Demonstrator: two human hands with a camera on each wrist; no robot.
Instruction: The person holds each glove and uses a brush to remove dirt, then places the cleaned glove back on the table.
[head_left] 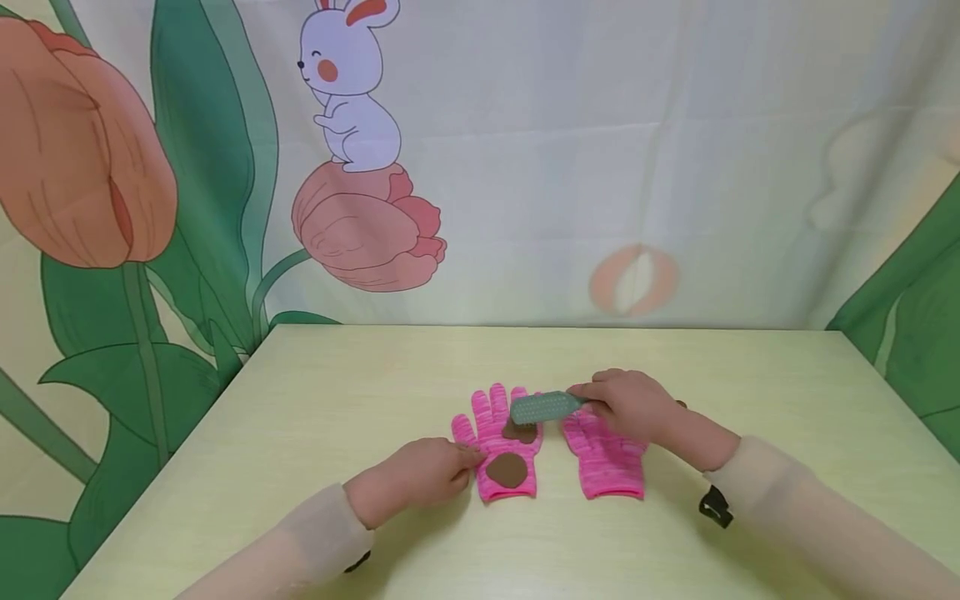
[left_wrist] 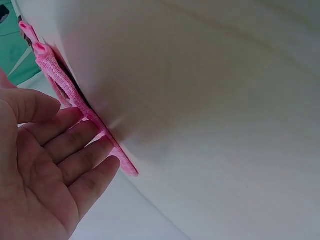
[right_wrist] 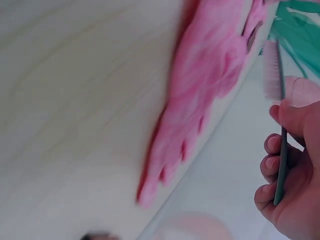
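In the head view, a pink knit glove (head_left: 491, 433) with two brown patches lies flat on the table, fingers pointing away. My left hand (head_left: 427, 471) rests at its left edge; in the left wrist view the fingertips touch the pink glove (left_wrist: 75, 95), with the thumb apart from them. My right hand (head_left: 630, 404) grips a grey-green brush (head_left: 545, 407) by its handle. Its bristles show in the right wrist view, where fingers and thumb wrap the brush handle (right_wrist: 282, 170). The brush head overlaps the upper brown patch (head_left: 520, 431) from above. A second pink glove (head_left: 611, 467) lies under the right hand, its fingers partly hidden.
The pale wooden table (head_left: 337, 400) ends at a hanging cloth (head_left: 525, 208) printed with tulips and a rabbit. A small dark brown thing (head_left: 681, 404) peeks out behind the right wrist. Black straps (head_left: 716, 507) hang at the sleeves.
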